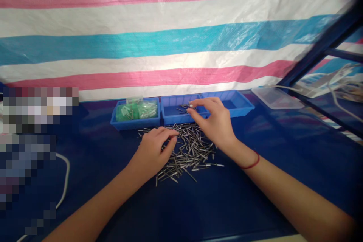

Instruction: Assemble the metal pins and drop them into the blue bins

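A loose pile of thin metal rivets lies on the dark blue table. Over the pile's left part is my left hand, its thumb and fingertips brought close together at the rivets; whether a rivet is between them is too small to tell. My right hand reaches over the middle blue bin, thumb and index finger almost meeting in a pinch above a few rivets inside. Something small and pale shows at its index fingertip, too small to identify.
The left blue bin holds green and clear bags of small parts. Another blue bin stands on the right. Beyond it lies a clear plastic lid. A white cable runs at left; striped sheeting hangs behind.
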`<state>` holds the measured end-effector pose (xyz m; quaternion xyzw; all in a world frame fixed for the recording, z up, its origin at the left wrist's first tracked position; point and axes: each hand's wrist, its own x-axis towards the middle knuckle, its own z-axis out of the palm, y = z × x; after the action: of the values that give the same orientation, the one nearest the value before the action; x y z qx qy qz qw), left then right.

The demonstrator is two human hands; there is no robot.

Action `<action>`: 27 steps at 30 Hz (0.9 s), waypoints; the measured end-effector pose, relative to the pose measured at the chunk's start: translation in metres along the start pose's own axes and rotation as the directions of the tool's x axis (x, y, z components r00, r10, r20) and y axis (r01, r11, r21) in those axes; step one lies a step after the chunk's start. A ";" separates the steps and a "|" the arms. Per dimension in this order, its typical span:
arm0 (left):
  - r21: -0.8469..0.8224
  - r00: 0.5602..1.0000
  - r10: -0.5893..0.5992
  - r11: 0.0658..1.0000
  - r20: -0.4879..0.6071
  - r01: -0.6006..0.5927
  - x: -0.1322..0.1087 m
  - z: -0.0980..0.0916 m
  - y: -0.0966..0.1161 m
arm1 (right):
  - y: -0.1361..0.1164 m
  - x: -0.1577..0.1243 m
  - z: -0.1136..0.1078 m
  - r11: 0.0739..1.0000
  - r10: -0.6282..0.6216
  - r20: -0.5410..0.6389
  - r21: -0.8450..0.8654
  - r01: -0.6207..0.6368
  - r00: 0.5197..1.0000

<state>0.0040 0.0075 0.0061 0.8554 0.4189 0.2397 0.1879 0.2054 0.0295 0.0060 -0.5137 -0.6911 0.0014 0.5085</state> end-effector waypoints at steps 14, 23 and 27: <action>0.320 0.994 -0.034 0.947 0.099 0.000 -0.001 0.013 0.014 | -0.021 -0.015 -0.012 0.988 -0.140 0.296 -0.028 0.155 0.945; 0.311 0.995 -0.056 0.950 0.079 0.029 -0.002 0.010 0.009 | -0.018 -0.025 0.000 0.967 -0.034 0.599 -0.184 0.179 0.800; 0.297 0.996 -0.071 0.954 0.058 0.051 -0.003 0.009 0.006 | -0.019 -0.028 0.008 0.969 0.009 0.595 -0.203 0.139 0.804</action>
<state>0.0120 0.0006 0.0013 0.8683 0.4694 0.1391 0.0797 0.1848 0.0045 -0.0077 -0.5203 -0.8273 0.0613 0.2030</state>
